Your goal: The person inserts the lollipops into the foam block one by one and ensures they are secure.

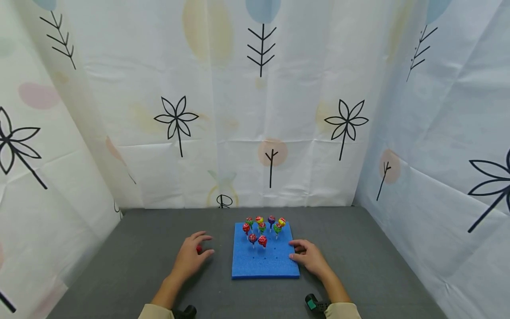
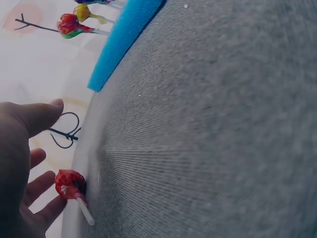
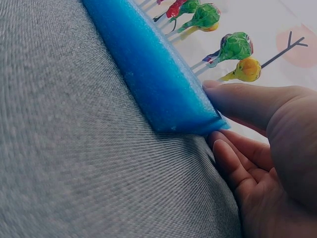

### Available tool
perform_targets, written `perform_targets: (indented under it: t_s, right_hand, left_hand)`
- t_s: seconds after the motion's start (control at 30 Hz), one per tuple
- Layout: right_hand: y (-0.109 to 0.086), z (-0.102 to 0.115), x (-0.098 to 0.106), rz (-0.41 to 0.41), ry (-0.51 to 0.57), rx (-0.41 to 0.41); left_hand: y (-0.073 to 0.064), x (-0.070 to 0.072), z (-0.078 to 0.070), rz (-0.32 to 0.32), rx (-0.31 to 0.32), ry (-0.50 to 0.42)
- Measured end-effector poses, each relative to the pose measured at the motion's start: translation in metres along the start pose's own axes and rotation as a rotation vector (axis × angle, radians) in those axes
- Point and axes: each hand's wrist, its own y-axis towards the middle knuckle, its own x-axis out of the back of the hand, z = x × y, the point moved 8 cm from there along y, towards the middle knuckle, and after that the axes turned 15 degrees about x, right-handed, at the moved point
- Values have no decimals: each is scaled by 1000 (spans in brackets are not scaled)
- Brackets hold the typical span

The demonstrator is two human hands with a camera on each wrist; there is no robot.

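Observation:
A red-wrapped lollipop (image 2: pixel 71 183) with a white stick is beside the fingers of my left hand (image 1: pixel 190 254). That hand is left of the blue foam board (image 1: pixel 251 266), its thumb spread well apart from the fingers. Whether its fingertips touch the lollipop I cannot tell. At the board's right edge, my right hand (image 1: pixel 312 259) grips it, thumb at the upper edge and fingers at the lower side, as the right wrist view shows. Several lollipops (image 1: pixel 262 240) in red, green, yellow and purple wrappers stand upright in the board's rear half.
Small holes (image 1: pixel 264 258) dot the front half of the board. A grey cloth (image 1: pixel 342 235) covers the table. Patterned white curtains (image 1: pixel 303 177) hang behind and along both sides. Dark wrist devices (image 1: pixel 314 304) sit near the sleeves.

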Motion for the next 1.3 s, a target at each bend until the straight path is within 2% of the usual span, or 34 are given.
perform_targets:
  t_s: [0.17, 0.47, 0.77, 0.9, 1.13, 1.3]
  right_hand:
    - [0, 0, 0, -3, -4, -4]
    - [1, 0, 0, -4, -5, -6]
    - [1, -1, 0, -2, 2, -2]
    - [1, -2, 0, -8, 12, 1]
    - [0, -2, 0, -7, 9, 3]
    - [0, -2, -1, -7, 6, -3]
  left_hand:
    - [1, 1, 3, 19, 19, -22]
    - [-1, 1, 8, 19, 70, 27]
    - [0, 4, 13, -51, 86, 49]
    - [-1, 8, 15, -56, 133, 59]
    - [-3, 10, 19, -38, 203, 135]
    - [-3, 10, 19, -31, 236, 161]
